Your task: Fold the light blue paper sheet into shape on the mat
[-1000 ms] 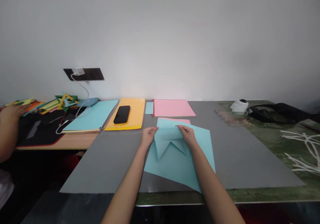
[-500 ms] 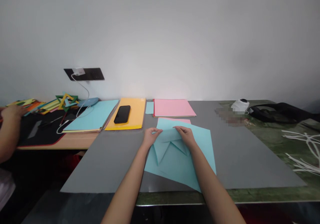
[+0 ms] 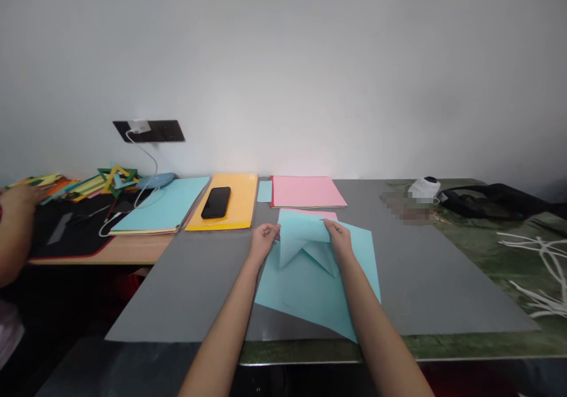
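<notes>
Light-blue folded paper: held up between the person's two hands, over the larger sheet, a band across its top and two points hanging at either side of a peaked notch

Left hand: fingers pinched together on the folded paper's left edge

Right hand: fingers gripping the folded paper near its upper right corner

Large light-blue paper sheet: lying askew beneath the hands, a strip of pink paper showing past its far edge

Flat grey mat: under the large sheet, on the green marbled bench

Towards the wall: red-edged stack of pink sheets, small light-blue paper piece beside it, then black phone on yellow-orange sheets

Far left: co-worker's hand by strips of coloured paper

Right side: white cords, black strap, white rounded item I can't make out
</notes>
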A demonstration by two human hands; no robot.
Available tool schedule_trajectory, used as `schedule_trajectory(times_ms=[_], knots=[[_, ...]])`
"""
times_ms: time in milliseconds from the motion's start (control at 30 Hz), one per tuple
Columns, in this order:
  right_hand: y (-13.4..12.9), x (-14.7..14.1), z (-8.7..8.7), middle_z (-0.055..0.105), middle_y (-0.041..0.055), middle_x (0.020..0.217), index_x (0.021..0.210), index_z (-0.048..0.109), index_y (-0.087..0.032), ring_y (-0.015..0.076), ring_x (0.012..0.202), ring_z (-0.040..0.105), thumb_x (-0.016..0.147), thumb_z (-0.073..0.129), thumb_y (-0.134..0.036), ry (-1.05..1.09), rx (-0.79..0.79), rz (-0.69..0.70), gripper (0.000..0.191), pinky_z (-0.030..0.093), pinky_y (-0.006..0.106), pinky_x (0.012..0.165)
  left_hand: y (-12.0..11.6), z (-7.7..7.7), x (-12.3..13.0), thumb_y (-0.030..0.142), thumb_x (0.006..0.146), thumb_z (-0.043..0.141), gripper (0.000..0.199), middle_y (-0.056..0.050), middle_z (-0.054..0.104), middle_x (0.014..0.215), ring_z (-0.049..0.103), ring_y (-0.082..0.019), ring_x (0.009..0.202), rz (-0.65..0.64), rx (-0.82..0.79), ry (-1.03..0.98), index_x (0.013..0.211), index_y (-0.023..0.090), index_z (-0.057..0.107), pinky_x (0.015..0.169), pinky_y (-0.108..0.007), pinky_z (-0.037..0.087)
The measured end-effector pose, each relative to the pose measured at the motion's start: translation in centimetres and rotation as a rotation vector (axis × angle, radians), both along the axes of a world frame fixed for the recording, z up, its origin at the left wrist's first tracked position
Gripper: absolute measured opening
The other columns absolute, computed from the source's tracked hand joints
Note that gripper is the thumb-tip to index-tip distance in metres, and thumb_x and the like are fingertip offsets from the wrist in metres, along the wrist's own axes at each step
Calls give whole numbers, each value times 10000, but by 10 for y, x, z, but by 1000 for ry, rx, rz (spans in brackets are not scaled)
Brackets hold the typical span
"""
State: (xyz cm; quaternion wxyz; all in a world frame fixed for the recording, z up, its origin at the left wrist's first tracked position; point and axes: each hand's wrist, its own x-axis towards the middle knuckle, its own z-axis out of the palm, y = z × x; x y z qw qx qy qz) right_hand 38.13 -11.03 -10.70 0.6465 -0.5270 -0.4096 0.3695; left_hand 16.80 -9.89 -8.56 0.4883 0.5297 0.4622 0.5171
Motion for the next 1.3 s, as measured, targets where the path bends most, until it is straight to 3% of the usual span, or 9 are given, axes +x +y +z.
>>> schedule_trajectory(times_ms=[200,367,600,733,833,1133,1300], knots=[[0,-1,0,675,54,838,779,683,-170,242,842,589,633,596,-424,69,0,8,306,457,345,721,1,1,0,480,616,589,369,3,565,530,489,-79,442,-15,-26,-41,729,129,591,413,-175,368],[2,1,-7,668,73,825,824,670,-134,244,790,588,650,564,-442,29,-18,-102,369,451,353,668,-2,-3,3,340,496,726,553,5,581,635,474,-58,456,-77,13,40,976,137,542,429,-164,363],[-5,-9,6,599,82,987,1093,529,-181,207,863,539,671,544,-425,-474,124,-174,487,395,362,773,6,-13,1,340,608,646,391,-36,591,703,551,-114,634,-72,87,21,928,133,558,556,-201,419],[-11,-17,14,625,56,908,1025,563,-226,195,858,541,731,482,-391,-666,164,-68,347,350,364,827,6,-14,2,324,644,612,325,-47,590,757,553,-124,698,-70,138,43,912,147,564,597,-208,422],[-11,-20,14,632,43,891,910,610,-237,200,871,534,751,450,-361,-768,169,-74,257,310,375,848,4,-13,3,318,648,604,303,-37,586,750,550,-118,686,-84,133,56,898,155,555,593,-202,418],[-6,-16,14,637,25,786,778,601,-223,185,759,549,731,480,-331,-765,158,-36,169,328,342,791,-3,3,2,393,659,578,329,15,561,607,483,-79,493,-141,21,33,893,162,580,462,-177,354],[-12,-25,20,642,21,838,799,617,-247,197,833,543,744,487,-303,-832,220,39,152,309,351,821,-5,4,3,461,640,581,377,-24,620,633,543,-125,542,-247,-41,13,812,129,630,496,-216,404]])
